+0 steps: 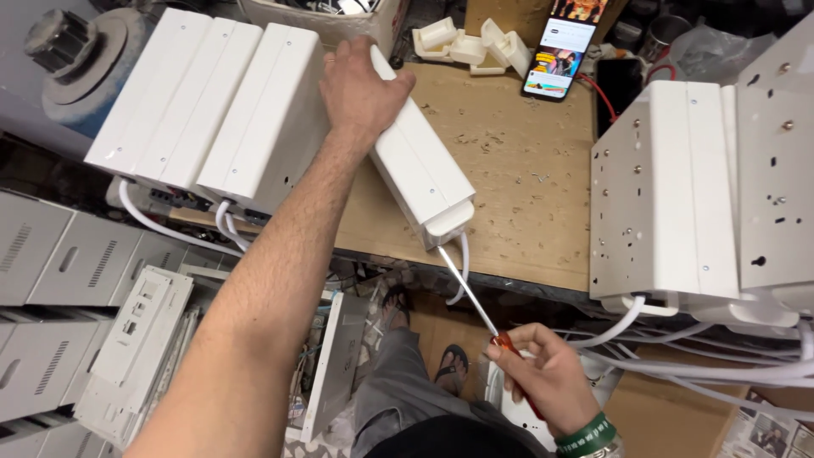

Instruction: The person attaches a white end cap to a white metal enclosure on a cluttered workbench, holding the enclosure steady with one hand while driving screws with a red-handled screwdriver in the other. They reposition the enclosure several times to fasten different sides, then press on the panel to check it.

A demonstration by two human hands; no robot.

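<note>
Left hand (pixel 360 85) pressed on white box (pixel 420 161), fingers draped over far end; box angled on tabletop (pixel 517 178), near end overhanging edge. Right hand (pixel 547 377), below box, fingers closed on screwdriver (pixel 475 297), tip apparently at box end. Box looks rigid, smooth, probably light; best held across long sides.

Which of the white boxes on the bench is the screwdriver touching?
The white box under the left hand, lying diagonally mid-bench. The screwdriver in the right hand meets its near end; the other boxes are untouched.
</note>
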